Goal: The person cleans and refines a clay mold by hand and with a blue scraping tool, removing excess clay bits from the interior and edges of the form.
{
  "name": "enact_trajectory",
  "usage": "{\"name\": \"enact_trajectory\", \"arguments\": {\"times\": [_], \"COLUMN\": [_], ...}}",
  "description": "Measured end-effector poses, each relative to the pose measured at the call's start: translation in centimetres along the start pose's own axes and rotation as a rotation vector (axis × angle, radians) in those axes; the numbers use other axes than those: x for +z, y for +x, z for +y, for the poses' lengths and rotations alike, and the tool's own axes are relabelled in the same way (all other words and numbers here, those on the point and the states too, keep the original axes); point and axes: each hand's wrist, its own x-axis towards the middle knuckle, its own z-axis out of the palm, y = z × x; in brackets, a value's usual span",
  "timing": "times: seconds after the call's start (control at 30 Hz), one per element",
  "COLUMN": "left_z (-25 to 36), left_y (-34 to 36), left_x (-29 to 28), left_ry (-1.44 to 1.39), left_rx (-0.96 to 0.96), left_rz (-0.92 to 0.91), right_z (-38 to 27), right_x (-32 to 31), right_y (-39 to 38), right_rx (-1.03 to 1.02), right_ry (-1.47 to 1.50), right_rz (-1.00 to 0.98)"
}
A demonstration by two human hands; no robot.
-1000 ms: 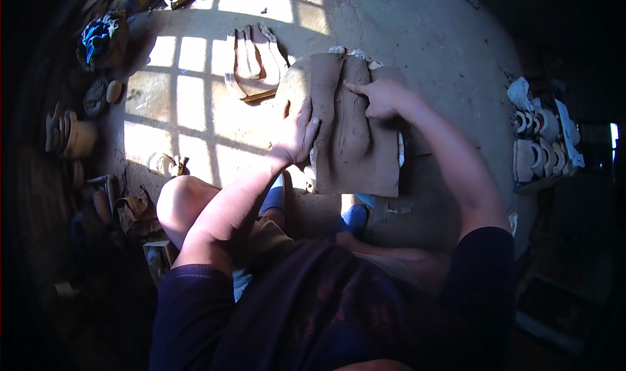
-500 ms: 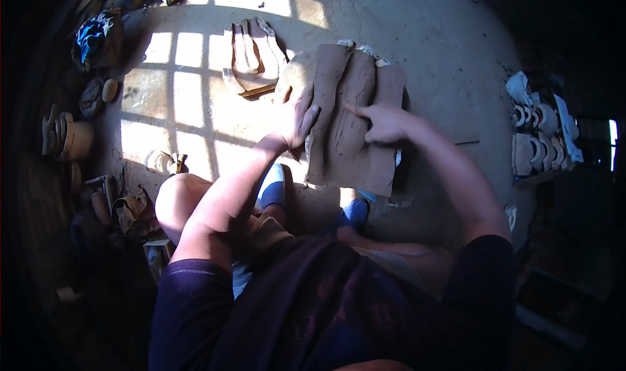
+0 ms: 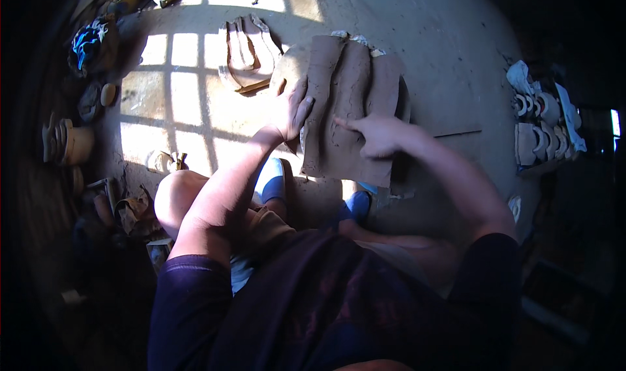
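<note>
Clay slab [image 3: 351, 77]: long axis 12–6 o'clock. Right hand [image 3: 383, 136] nearer middle, 1 finger [image 3: 350, 124] extended, rest curled, grip unclear. Left hand [image 3: 291, 113] spread, slab at its 3 o'clock.

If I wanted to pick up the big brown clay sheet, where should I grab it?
Probably take the clay sheet by its two long sides, palms coming flat from left and right. It's wide, looks soft and has long raised ridges, so pinching the middle might dent it. The left hand is at its left edge.
</note>
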Motion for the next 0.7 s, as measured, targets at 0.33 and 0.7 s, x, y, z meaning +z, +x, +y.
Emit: {"name": "enact_trajectory", "arguments": {"times": [0.33, 0.7], "left_z": [0.0, 0.3], "left_y": [-0.1, -0.3], "left_x": [-0.1, -0.1], "left_ry": [0.002, 0.025], "left_rx": [0.004, -0.002], "left_rz": [0.011, 0.01], "right_z": [3.7, -0.4], "right_x": [-3.0, -0.4], "right_y": [4.7, 1.4], "right_rx": [-0.023, 0.044], "right_ry": [0.434, -0.197], "right_rz": [0.266, 0.001]}}
